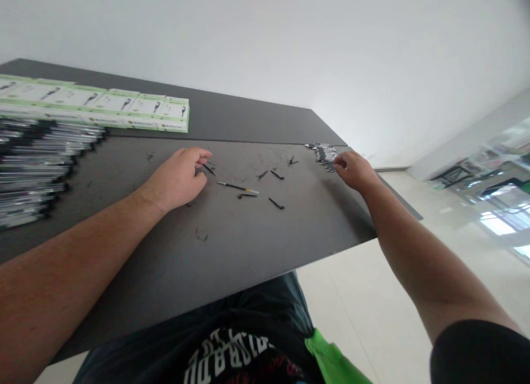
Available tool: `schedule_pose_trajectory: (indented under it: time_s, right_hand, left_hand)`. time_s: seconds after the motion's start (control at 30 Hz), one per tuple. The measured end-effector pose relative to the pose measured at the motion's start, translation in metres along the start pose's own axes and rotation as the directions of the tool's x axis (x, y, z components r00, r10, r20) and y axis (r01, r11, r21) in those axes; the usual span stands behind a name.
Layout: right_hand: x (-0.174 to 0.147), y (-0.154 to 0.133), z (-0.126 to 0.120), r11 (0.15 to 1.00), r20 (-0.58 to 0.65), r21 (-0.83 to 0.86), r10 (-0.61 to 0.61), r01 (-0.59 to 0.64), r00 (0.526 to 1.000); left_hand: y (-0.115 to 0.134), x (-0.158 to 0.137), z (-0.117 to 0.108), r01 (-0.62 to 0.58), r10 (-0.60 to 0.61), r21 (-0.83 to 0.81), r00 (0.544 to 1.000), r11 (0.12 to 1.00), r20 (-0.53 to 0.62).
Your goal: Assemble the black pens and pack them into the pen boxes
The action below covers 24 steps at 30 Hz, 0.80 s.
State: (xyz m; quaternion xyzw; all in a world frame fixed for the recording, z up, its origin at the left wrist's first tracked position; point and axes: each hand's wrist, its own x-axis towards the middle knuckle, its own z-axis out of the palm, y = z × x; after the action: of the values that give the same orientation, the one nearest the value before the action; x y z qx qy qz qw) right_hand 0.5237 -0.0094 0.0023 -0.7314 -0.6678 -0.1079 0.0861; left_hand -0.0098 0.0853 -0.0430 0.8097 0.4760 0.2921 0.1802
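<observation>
Dark table (232,246): left hand (178,177) pinching small black piece (209,169); right hand (354,169) fingering metal parts (323,151), grip unclear.

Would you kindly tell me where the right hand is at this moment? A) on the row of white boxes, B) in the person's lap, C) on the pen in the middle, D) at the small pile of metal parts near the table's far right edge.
D: the right hand reaches the small pile of metal parts by the far right edge of the table, fingertips at the pile.
</observation>
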Motion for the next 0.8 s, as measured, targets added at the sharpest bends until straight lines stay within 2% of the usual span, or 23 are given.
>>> schedule_pose_trajectory:
  time_s: [0.13, 0.27, 0.4, 0.5, 0.6, 0.67, 0.8]
  right_hand:
    - [0.005, -0.063, -0.014, 0.98, -0.065, 0.129, -0.142, 0.15, 0.988]
    - [0.012, -0.143, -0.023, 0.92, -0.03, 0.25, -0.305, 0.302, 0.952]
    - [0.028, -0.217, -0.024, 0.819, -0.003, 0.344, -0.488, 0.459, 0.873]
    - [0.045, -0.263, -0.022, 0.764, 0.032, 0.33, -0.595, 0.554, 0.803]
    - [0.059, -0.3, -0.017, 0.77, 0.128, 0.3, -0.617, 0.563, 0.776]
    - [0.065, -0.319, -0.012, 0.791, 0.181, 0.272, -0.601, 0.547, 0.779]
    - [0.066, -0.344, 0.001, 0.822, 0.211, 0.22, -0.566, 0.526, 0.797]
  left_hand:
    - [-0.002, 0.001, -0.001, 0.021, -0.029, -0.082, 0.995, 0.996, -0.1]
    - [-0.001, -0.001, -0.007, 0.061, -0.083, -0.12, 0.978, 0.991, -0.189]
    - [0.004, -0.002, -0.012, 0.09, -0.118, -0.122, 0.961, 0.988, -0.251]
    - [0.005, -0.002, -0.013, 0.084, -0.119, -0.13, 0.95, 0.988, -0.288]
    - [0.006, -0.002, -0.012, 0.062, -0.101, -0.129, 0.943, 0.99, -0.318]
    - [0.005, -0.002, -0.012, 0.047, -0.086, -0.125, 0.941, 0.991, -0.328]
    - [0.005, -0.001, -0.01, 0.028, -0.066, -0.122, 0.943, 0.992, -0.326]
